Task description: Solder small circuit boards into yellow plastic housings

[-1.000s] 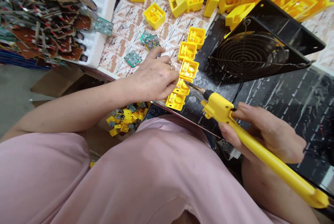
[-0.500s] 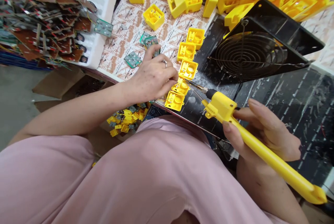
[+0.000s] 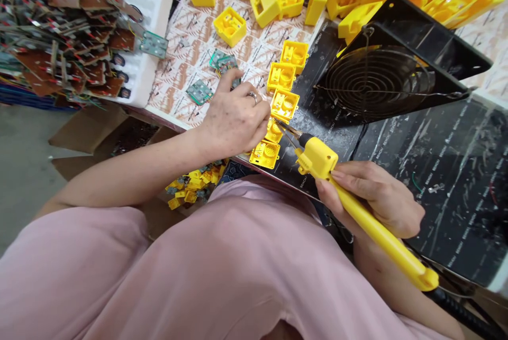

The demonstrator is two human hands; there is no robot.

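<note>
Black table covering (image 3: 400,152), small white lettering, "BENCH", repeated

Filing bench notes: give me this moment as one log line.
left hand: at yellow casings, grip unclear; right hand: holding soldering iron, tip at casings; nearby: black fan, green boards

Holding the bare left forearm (image 3: 146,168) slanted out in front, nearly in line with the wrist. Resting the left hand (image 3: 238,118) palm down, splaying the little finger (image 3: 229,81) away from the others, curling these over with tips partly hidden. Raising the right forearm (image 3: 391,268) at a slant, closing the right hand (image 3: 384,202) in a firm grip, opposing thumb (image 3: 330,200) and index finger (image 3: 351,176).
</note>
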